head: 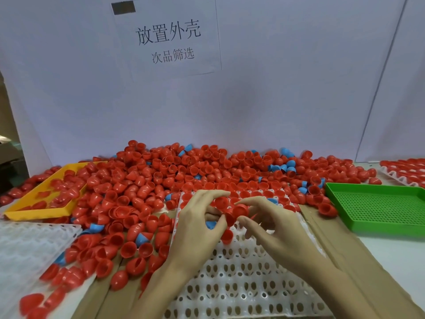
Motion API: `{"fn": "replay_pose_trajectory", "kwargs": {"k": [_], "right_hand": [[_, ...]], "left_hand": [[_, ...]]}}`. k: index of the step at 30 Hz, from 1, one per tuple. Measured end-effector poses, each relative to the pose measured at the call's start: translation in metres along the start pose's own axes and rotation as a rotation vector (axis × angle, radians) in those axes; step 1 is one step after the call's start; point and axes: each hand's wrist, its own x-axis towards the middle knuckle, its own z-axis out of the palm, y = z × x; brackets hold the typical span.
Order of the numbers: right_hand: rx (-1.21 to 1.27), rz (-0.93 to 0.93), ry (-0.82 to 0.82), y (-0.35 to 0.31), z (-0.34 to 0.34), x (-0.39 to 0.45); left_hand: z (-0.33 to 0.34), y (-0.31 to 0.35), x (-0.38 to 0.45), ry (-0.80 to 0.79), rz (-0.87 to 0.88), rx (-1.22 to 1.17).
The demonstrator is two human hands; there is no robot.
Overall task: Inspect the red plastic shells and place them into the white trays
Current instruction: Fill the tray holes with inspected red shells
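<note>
From the head view, I see my left hand and right hand both pinching red shells above the white tray, whose far rows hold shells; a red heap covers the surface beyond.

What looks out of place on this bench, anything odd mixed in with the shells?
Blue shells are scattered through the red shells, which the task does not mention. One blue piece lies on the white tray among the placed reds. Red shells also spill into the yellow tray.
</note>
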Motion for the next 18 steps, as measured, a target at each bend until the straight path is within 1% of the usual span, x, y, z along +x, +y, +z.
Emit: {"fn": "replay_pose_trajectory", "kwargs": {"k": [2, 4, 6, 8, 12, 15, 16, 18], "right_hand": [[0.057, 0.02, 0.008, 0.0, 0.001, 0.0], [0.088, 0.033, 0.011, 0.0, 0.001, 0.0], [0.138, 0.061, 0.01, 0.001, 0.0, 0.001], [0.244, 0.1, 0.004, 0.0, 0.001, 0.001], [0.381, 0.15, 0.005, -0.004, 0.0, 0.003], [0.435, 0.186, 0.002, -0.007, -0.002, 0.004], [0.455, 0.197, 0.0, -0.008, -0.002, 0.003], [0.492, 0.217, -0.002, -0.01, -0.003, 0.004]], "left_hand": [[-0.001, -0.001, 0.0, -0.008, -0.011, -0.009], [-0.001, -0.001, 0.0, -0.029, -0.057, -0.069], [-0.001, -0.001, 0.002, -0.084, -0.126, -0.215], [-0.003, -0.001, 0.003, -0.137, -0.197, -0.361], [-0.006, -0.005, 0.005, -0.191, -0.334, -0.59], [-0.006, -0.006, 0.007, -0.13, -0.432, -0.777], [-0.006, -0.006, 0.008, -0.099, -0.445, -0.786], [-0.008, -0.007, 0.008, -0.028, -0.445, -0.702]]}}
